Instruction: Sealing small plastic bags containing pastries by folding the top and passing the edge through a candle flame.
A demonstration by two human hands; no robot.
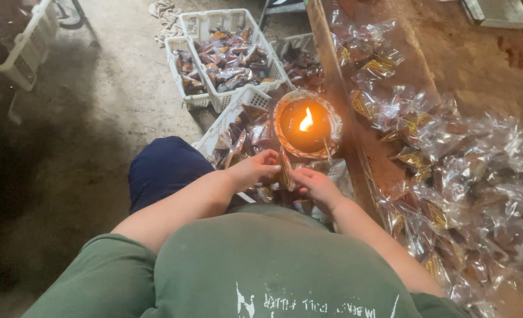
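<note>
Both hands meet just below a lit oil lamp (307,125), a round bowl with one small flame. Left hand (254,169) and right hand (315,184) each pinch one side of a small clear packet (285,171) with a brown-and-gold filling, held upright between them, near the flame. White baskets (226,59) of similar packets stand on the floor beyond. More packets (462,176) lie heaped on the desk (479,65) to the right.
</note>
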